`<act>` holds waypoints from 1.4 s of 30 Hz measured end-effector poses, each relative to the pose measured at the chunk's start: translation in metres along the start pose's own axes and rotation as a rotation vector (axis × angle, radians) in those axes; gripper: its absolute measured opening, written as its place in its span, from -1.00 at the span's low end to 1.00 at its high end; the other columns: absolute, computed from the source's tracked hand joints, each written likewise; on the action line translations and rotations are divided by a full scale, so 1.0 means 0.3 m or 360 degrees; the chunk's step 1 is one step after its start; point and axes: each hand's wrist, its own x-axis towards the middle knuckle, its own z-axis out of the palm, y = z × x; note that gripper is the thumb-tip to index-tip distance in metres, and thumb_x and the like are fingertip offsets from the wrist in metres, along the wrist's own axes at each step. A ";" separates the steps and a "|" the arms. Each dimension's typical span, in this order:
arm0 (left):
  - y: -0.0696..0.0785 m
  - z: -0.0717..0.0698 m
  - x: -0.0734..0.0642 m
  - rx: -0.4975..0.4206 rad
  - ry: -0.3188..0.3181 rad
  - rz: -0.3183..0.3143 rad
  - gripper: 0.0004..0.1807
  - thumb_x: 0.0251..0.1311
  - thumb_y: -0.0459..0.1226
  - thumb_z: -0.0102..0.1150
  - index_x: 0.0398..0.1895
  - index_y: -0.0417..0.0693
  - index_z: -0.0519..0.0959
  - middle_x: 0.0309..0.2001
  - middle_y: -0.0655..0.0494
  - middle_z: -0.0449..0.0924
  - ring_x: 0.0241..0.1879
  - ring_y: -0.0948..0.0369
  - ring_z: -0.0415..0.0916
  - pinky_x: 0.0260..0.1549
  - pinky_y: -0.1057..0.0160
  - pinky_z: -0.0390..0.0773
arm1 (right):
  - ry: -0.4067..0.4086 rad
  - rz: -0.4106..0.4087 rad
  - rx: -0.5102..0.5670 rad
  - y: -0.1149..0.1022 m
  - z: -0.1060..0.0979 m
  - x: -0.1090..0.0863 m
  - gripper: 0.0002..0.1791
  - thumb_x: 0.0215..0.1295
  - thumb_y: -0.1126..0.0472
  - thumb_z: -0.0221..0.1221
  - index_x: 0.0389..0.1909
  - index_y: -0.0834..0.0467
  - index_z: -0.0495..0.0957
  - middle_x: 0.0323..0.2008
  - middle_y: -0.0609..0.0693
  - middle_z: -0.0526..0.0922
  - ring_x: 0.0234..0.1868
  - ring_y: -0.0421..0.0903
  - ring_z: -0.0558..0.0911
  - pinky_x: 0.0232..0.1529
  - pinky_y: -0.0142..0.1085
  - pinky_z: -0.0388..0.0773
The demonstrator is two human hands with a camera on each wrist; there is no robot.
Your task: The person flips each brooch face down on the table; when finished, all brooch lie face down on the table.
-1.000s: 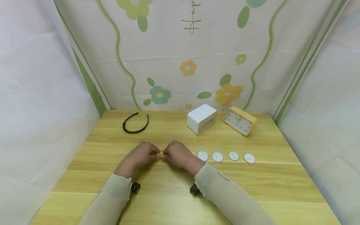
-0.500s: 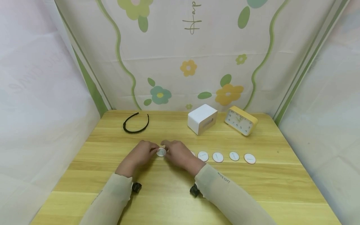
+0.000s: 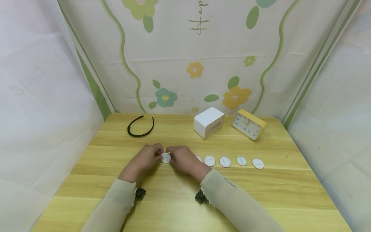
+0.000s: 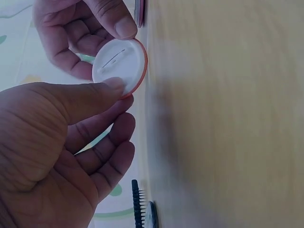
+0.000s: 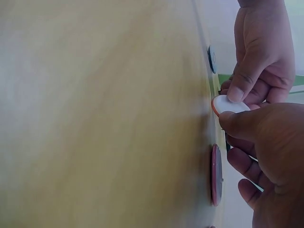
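Note:
Between my two hands is a round pin badge (image 3: pixel 166 157), its white back with the pin facing up and an orange rim showing in the left wrist view. My left hand (image 3: pixel 148 158) pinches one side of it, thumb on the white back (image 4: pixel 113 59) and fingers behind. On the opposite side, the thumb of my right hand (image 3: pixel 184 159) presses near the badge's edge, with fingers curled behind it. In the right wrist view both thumbs lie on the white face close over the wooden table (image 5: pixel 118 118).
Several more badges, white backs up, lie in a row to the right, such as this badge (image 3: pixel 224 162); the nearest is partly hidden by my right hand. Behind stand a black headband (image 3: pixel 140 135), a white box (image 3: pixel 208 121) and a yellow clock (image 3: pixel 248 124). Another badge (image 5: pixel 212 59) lies beyond my left hand.
One second ago the badge showed its orange and yellow side between my fingers; it has been turned so its white back faces up. My hands have stayed in nearly the same place.

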 end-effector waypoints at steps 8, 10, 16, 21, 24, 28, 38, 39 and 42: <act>-0.005 0.004 -0.007 -0.0024 -0.0031 -0.0034 -0.85 0.42 -0.37 0.41 -0.09 0.07 0.70 -0.14 0.18 0.80 -0.09 0.22 0.71 0.04 0.03 0.73 | 0.0005 -0.0104 -0.0032 0.001 0.005 -0.001 -0.75 0.46 0.18 0.42 0.11 -0.03 0.77 -0.04 -0.13 0.86 -0.04 -0.11 0.77 0.18 -0.10 0.67; -0.005 0.004 -0.011 -0.0029 -0.0039 -0.0048 -0.81 0.38 -0.37 0.45 -0.08 0.11 0.72 -0.13 0.21 0.79 -0.07 0.21 0.71 0.07 0.00 0.72 | -0.0021 -0.0094 -0.0047 0.003 0.007 -0.001 -0.75 0.47 0.15 0.43 0.11 -0.04 0.79 -0.05 -0.14 0.86 -0.04 -0.12 0.77 0.17 -0.14 0.68; -0.002 0.002 -0.017 -0.0024 -0.0084 -0.0054 -0.76 0.33 -0.37 0.50 -0.05 0.15 0.78 -0.08 0.25 0.80 0.00 0.19 0.69 0.14 -0.05 0.69 | -0.0110 -0.0036 -0.0020 0.011 0.014 0.003 -0.82 0.48 0.09 0.43 0.04 -0.04 0.81 -0.13 -0.18 0.84 -0.07 -0.17 0.72 0.13 -0.21 0.66; -0.001 0.000 -0.021 0.0002 -0.0112 -0.0049 -0.77 0.35 -0.37 0.48 -0.01 0.11 0.84 -0.02 0.23 0.82 0.06 0.16 0.71 0.18 -0.06 0.70 | -0.0174 -0.0038 0.0025 0.015 0.016 0.006 -0.84 0.49 0.09 0.42 0.00 -0.01 0.80 -0.16 -0.17 0.80 -0.09 -0.18 0.66 0.09 -0.25 0.64; -0.001 0.000 -0.022 0.0028 -0.0125 -0.0021 -0.78 0.36 -0.37 0.48 -0.01 0.09 0.85 -0.02 0.22 0.83 0.06 0.17 0.71 0.17 -0.04 0.71 | -0.0203 -0.0063 -0.0008 0.017 0.014 0.009 -0.79 0.48 0.07 0.43 0.04 0.01 0.80 -0.17 -0.15 0.76 -0.11 -0.19 0.62 0.04 -0.29 0.62; 0.003 -0.001 -0.022 0.0047 -0.0139 0.0003 -0.80 0.39 -0.38 0.45 -0.07 0.12 0.85 -0.07 0.26 0.82 0.01 0.20 0.70 0.15 -0.02 0.71 | -0.0226 -0.0089 -0.0068 0.016 0.013 0.010 -0.73 0.48 0.02 0.43 0.08 0.02 0.81 -0.17 -0.11 0.71 -0.11 -0.17 0.59 0.02 -0.31 0.61; -0.070 -0.073 -0.063 0.0078 -0.0044 -0.0096 -0.54 0.41 -0.37 0.37 0.36 -0.16 0.66 0.35 -0.13 0.68 0.39 -0.17 0.58 0.38 -0.24 0.55 | -0.0236 -0.0101 -0.0182 0.010 0.019 0.012 -0.73 0.50 -0.04 0.40 0.03 0.04 0.78 -0.13 -0.11 0.68 -0.03 -0.12 0.62 0.13 -0.28 0.63; -0.085 -0.090 -0.072 0.0085 -0.0040 -0.0112 -0.51 0.40 -0.38 0.37 0.39 -0.18 0.63 0.39 -0.17 0.64 0.43 -0.21 0.53 0.41 -0.27 0.51 | -0.0233 -0.0098 -0.0184 0.009 0.018 0.012 -0.73 0.49 -0.04 0.41 0.02 0.04 0.78 -0.13 -0.11 0.68 -0.03 -0.12 0.62 0.12 -0.28 0.63; -0.135 -0.138 -0.100 0.0114 -0.0041 -0.0153 -0.45 0.39 -0.38 0.37 0.44 -0.23 0.59 0.43 -0.22 0.59 0.48 -0.27 0.45 0.45 -0.32 0.44 | -0.0225 -0.0082 -0.0194 0.008 0.012 0.009 -0.74 0.49 -0.03 0.41 0.01 0.04 0.79 -0.11 -0.11 0.69 -0.02 -0.12 0.62 0.13 -0.28 0.63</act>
